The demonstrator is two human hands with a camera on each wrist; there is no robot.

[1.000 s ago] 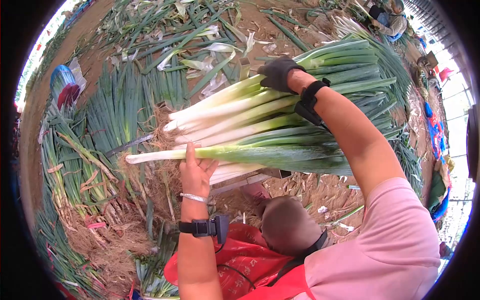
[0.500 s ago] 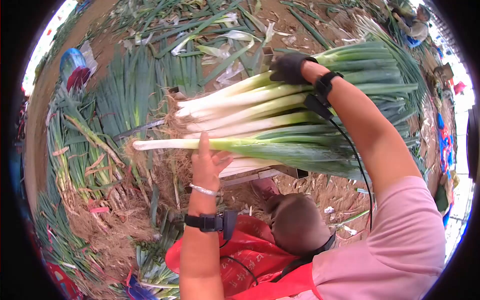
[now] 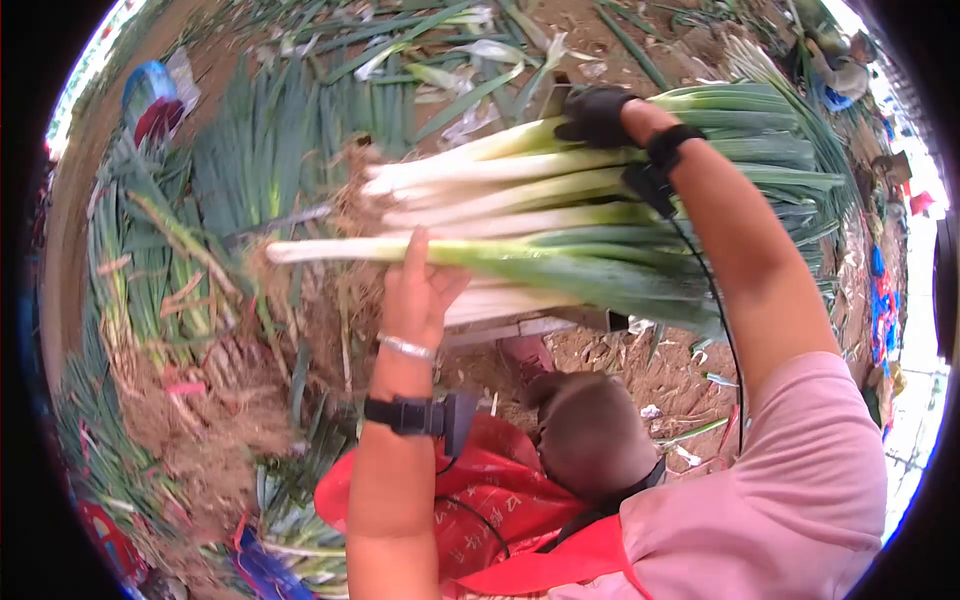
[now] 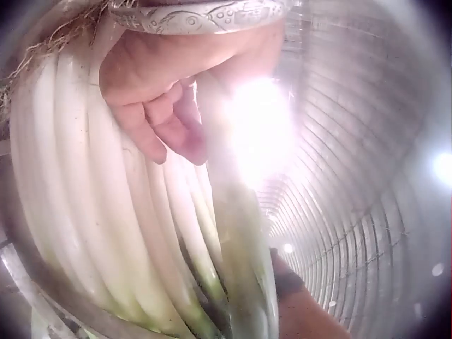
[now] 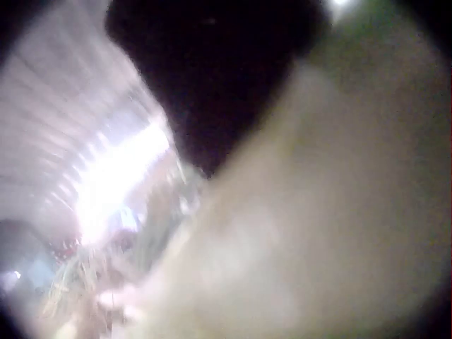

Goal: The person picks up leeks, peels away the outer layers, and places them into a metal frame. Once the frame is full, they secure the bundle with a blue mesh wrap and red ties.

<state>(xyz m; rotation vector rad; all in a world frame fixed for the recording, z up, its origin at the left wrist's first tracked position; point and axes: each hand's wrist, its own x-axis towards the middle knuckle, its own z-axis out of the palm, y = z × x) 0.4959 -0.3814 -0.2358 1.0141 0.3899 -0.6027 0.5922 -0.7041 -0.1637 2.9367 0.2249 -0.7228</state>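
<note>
A thick bundle of large green onions (image 3: 520, 190) lies crosswise, white root ends left and green leaves right. My bare left hand (image 3: 420, 295) holds one green onion (image 3: 330, 251) along the near side of the bundle, index finger raised across its white stalk. In the left wrist view, that hand (image 4: 166, 92) has its other fingers curled beside the pale stalks. My right hand (image 3: 598, 115), in a black glove, grips the bundle's far edge. The right wrist view is blurred, with the dark glove (image 5: 219, 78) against a pale stalk (image 5: 282, 233); its fingertips are hidden.
Metal rack bars (image 3: 500, 330) show beneath the bundle. Piles of green onions (image 3: 260, 150) with dirty roots (image 3: 200, 430) lie to the left. Loose leaves and peelings (image 3: 480, 85) litter the far ground. A red apron (image 3: 480, 470) covers my lap. Another person (image 3: 840, 75) is at the far right.
The head view has shifted, with the bundle now higher and farther right. My left hand and its green onion have moved up slightly nearer the bundle. The right hand stays on its far edge.
</note>
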